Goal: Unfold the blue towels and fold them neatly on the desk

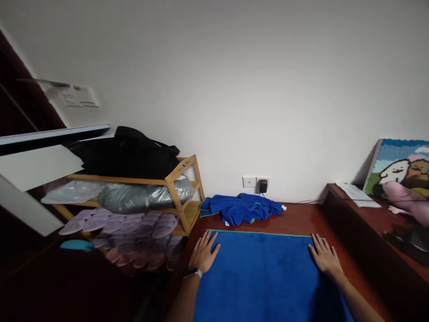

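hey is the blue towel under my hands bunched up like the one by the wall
No, the near towel lies spread flat, while the far towel by the wall is crumpled.

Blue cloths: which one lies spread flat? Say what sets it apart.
The near cloth, with the left hand and right hand at its far corners; its green edge runs straight, while the heap by the wall lies crumpled.

blue cloth (261, 273) w/ grn edge (261, 233)
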{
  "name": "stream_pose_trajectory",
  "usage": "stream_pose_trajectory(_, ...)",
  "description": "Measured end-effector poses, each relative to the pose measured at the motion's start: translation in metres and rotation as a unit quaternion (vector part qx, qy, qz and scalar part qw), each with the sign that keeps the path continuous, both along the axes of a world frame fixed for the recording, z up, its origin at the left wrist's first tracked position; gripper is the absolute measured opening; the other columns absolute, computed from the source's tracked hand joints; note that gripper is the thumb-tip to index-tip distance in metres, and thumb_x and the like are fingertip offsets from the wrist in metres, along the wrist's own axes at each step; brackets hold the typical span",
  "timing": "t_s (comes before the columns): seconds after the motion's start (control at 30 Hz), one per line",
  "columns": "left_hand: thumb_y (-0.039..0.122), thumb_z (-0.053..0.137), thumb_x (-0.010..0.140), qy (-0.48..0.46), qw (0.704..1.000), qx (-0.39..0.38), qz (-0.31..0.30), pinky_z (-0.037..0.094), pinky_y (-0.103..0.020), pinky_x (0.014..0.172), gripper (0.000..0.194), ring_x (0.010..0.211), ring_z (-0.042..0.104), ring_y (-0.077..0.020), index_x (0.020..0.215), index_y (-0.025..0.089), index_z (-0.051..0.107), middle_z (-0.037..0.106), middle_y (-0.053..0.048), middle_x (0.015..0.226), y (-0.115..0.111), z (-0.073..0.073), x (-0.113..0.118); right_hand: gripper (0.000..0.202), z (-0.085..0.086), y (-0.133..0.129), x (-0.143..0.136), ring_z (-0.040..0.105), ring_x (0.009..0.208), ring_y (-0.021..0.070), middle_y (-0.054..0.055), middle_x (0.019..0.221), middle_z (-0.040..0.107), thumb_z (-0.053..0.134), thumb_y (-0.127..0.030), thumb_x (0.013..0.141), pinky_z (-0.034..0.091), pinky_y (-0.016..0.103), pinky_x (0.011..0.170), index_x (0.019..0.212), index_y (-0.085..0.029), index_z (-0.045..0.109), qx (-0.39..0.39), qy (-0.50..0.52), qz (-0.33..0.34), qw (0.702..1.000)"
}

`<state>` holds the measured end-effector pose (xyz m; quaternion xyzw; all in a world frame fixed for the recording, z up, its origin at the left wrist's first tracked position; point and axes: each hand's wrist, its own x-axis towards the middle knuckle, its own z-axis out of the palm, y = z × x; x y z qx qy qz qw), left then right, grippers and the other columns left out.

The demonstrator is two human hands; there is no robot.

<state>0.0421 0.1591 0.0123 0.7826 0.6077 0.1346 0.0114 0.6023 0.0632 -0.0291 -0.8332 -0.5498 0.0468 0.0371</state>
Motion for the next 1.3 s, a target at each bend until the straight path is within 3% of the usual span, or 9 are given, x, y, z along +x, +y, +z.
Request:
stream_pose_trajectory(0.13,0.056,0.04,0.102,0.002,1.0,0.001,0.0,0.024,-0.048,0.125,0.06,0.155,0.027,-0.0252,0.157,0.032,0.039,0.034,-0.005,0.167,-0.001,0.001,0.001,0.07,0.015,0.003,-0.001,0.013,0.157,0.026,-0.001,0.171,0.018,0.017,-0.052,0.099,0.014,0.053,0.125,0.164,-0.027,0.015,-0.03,-0.006,0.0,1.0)
stream_pose_trajectory(0.23,0.057,0.038,0.102,0.0,1.0,0.012,-0.004,0.024,-0.049,0.125,0.06,0.154,0.028,-0.0263,0.156,0.031,0.04,0.034,-0.005,0.167,0.0,-0.002,0.001,0.067,0.04,0.008,-0.031,0.017,0.156,0.0304,0.007,0.169,0.025,0.022,-0.041,0.098,0.013,0.057,0.124,0.161,-0.02,0.029,-0.023,-0.016,-0.034,0.999)
stream_pose_trajectory(0.33,0.058,0.038,0.102,0.0,1.0,0.022,-0.005,0.024,-0.05,0.124,0.061,0.154,0.028,-0.0266,0.156,0.031,0.041,0.035,-0.005,0.166,0.002,-0.004,0.001,0.064,0.065,0.016,-0.111,0.023,0.154,0.0309,0.015,0.164,0.035,0.026,-0.032,0.097,0.011,0.051,0.126,0.154,-0.01,0.042,0.07,0.0,-0.005,0.998)
stream_pose_trajectory(0.5,0.058,0.038,0.101,0.005,1.0,0.015,-0.004,0.024,-0.049,0.124,0.062,0.154,0.028,-0.0261,0.157,0.03,0.04,0.034,-0.006,0.167,0.004,-0.003,0.001,0.066,0.068,0.032,-0.289,0.018,0.156,0.0246,0.003,0.169,0.023,0.033,-0.045,0.1,0.012,0.046,0.128,0.162,-0.022,0.027,0.08,0.143,0.28,0.946)
stream_pose_trajectory(0.6,0.058,0.039,0.101,0.009,1.0,0.01,-0.003,0.025,-0.048,0.124,0.062,0.154,0.028,-0.0262,0.156,0.03,0.041,0.035,-0.006,0.166,0.005,-0.002,0.001,0.069,0.063,0.038,-0.332,0.014,0.157,0.0239,0.003,0.17,0.019,0.03,-0.054,0.101,0.01,0.049,0.128,0.163,-0.024,0.022,0.062,0.169,0.315,0.932)
stream_pose_trajectory(0.7,0.06,0.037,0.101,0.005,1.0,0.017,-0.002,0.025,-0.049,0.124,0.063,0.154,0.028,-0.0265,0.156,0.031,0.04,0.036,-0.006,0.166,0.005,-0.003,0.0,0.069,0.061,0.039,-0.298,0.013,0.157,0.0229,0.004,0.169,0.02,0.024,-0.057,0.102,0.008,0.049,0.128,0.162,-0.024,0.022,0.044,0.154,0.27,0.949)
stream_pose_trajectory(0.93,0.061,0.037,0.101,0.004,1.0,0.022,-0.004,0.025,-0.048,0.124,0.063,0.154,0.028,-0.0257,0.157,0.032,0.039,0.035,-0.004,0.166,0.007,-0.006,0.0,0.072,0.044,0.009,-0.09,0.014,0.157,0.0228,0.004,0.169,0.021,0.02,-0.056,0.101,0.009,0.046,0.128,0.163,-0.019,0.021,0.003,0.027,0.043,0.999)
stream_pose_trajectory(1.03,0.061,0.037,0.101,0.006,1.0,0.019,0.001,0.024,-0.048,0.124,0.063,0.154,0.028,-0.0252,0.157,0.033,0.038,0.036,-0.003,0.166,0.008,-0.006,0.0,0.074,0.033,-0.004,-0.028,0.014,0.157,0.0221,0.004,0.171,0.018,0.017,-0.057,0.1,0.012,0.044,0.128,0.163,-0.019,0.018,-0.007,0.007,-0.011,1.0)
stream_pose_trajectory(1.3,0.06,0.037,0.101,0.016,1.0,0.003,0.004,0.023,-0.047,0.125,0.062,0.155,0.027,-0.0244,0.157,0.032,0.039,0.035,-0.004,0.167,0.005,0.001,0.003,0.075,0.02,-0.008,-0.009,0.012,0.157,0.0232,0.003,0.171,0.017,0.013,-0.058,0.099,0.012,0.044,0.127,0.164,-0.018,0.016,0.006,-0.001,-0.011,1.0)
